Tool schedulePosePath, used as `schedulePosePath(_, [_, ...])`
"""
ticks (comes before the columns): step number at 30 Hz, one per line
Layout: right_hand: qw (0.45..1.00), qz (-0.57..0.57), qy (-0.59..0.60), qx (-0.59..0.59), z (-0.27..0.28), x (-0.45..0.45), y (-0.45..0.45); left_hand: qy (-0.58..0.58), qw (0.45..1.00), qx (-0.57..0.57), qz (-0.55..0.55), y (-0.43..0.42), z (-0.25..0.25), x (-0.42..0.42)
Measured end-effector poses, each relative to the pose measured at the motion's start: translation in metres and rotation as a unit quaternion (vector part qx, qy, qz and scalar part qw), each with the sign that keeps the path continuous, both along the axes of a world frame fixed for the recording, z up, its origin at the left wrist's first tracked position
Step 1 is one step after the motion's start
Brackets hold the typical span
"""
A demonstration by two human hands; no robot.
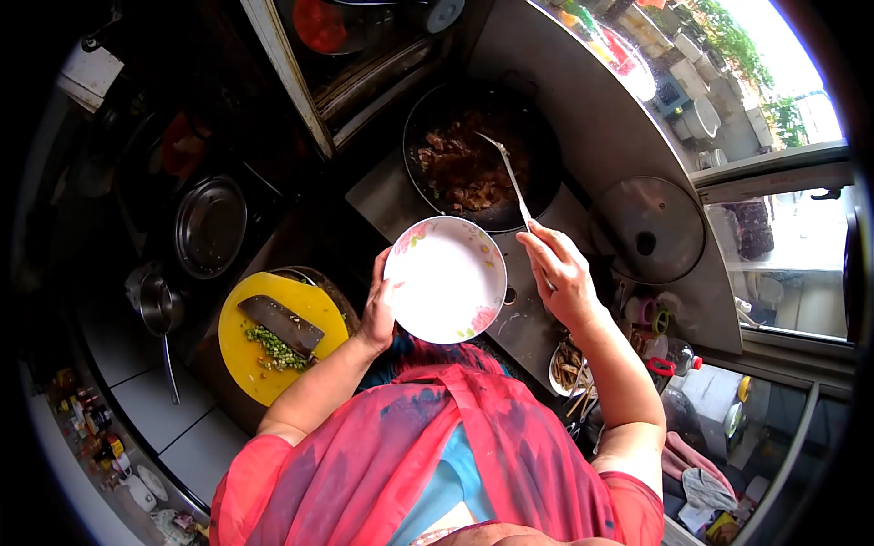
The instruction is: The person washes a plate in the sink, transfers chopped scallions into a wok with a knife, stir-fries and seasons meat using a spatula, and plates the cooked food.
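Observation:
My left hand (379,308) grips the left rim of a white bowl (444,284) with pink flowers, its inside facing up and nothing in it. Closed around the handle of a long metal cooking spatula (516,179) is my right hand (559,271). The spatula's head dips into a dark wok (420,193), partly lost in the brown sauce. Meat pieces (473,187) in sauce lie in the wok. The bowl is held just in front of the wok's near edge.
On the left, a cleaver (282,324) and chopped green onion (276,350) lie on a yellow cutting board (238,366). A glass lid (648,214) leans at the right. Below it stands a dish of brown food (571,366). A small pan (157,308) and metal plate (210,227) are farther left.

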State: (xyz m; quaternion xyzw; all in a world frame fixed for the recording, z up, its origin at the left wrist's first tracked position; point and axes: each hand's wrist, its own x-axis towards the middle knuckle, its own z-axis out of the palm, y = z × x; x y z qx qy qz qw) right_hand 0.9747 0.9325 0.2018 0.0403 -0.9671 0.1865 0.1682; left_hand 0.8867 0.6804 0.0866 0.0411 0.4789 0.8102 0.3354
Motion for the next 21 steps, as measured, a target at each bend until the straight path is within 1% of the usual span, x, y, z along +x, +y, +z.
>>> schedulePosePath(2, [0.996, 0.036, -0.045, 0.07, 0.002, 0.008, 0.012, -0.003, 1.0, -0.005, 0.001, 0.0, 0.0, -0.001])
schedulePosePath(3, [0.993, 0.048, -0.078, 0.076, 0.003, 0.014, 0.015, -0.007, 1.0, -0.004, 0.004, -0.001, -0.001, -0.001])
schedulePosePath(6, [0.983, 0.1, -0.12, 0.093, 0.008, 0.037, 0.013, -0.018, 1.0, 0.001, 0.013, -0.001, -0.003, -0.001])
schedulePosePath(7, [0.983, 0.105, -0.114, 0.093, 0.008, 0.041, 0.012, -0.02, 1.0, 0.004, 0.014, 0.0, -0.003, -0.001])
schedulePosePath(10, [0.99, 0.069, -0.105, 0.068, 0.012, 0.039, 0.015, -0.031, 0.999, 0.01, 0.014, -0.001, 0.0, -0.001])
schedulePosePath(15, [0.992, 0.08, -0.086, 0.053, -0.026, 0.01, 0.025, -0.038, 0.999, 0.015, 0.008, -0.001, 0.002, -0.002])
schedulePosePath(18, [0.992, 0.042, -0.079, 0.083, -0.036, -0.002, 0.035, -0.035, 0.999, 0.01, 0.007, -0.001, 0.001, 0.0])
schedulePosePath(21, [0.997, 0.042, -0.042, 0.045, -0.009, 0.01, 0.025, -0.035, 0.999, 0.003, 0.012, -0.002, 0.001, 0.0])
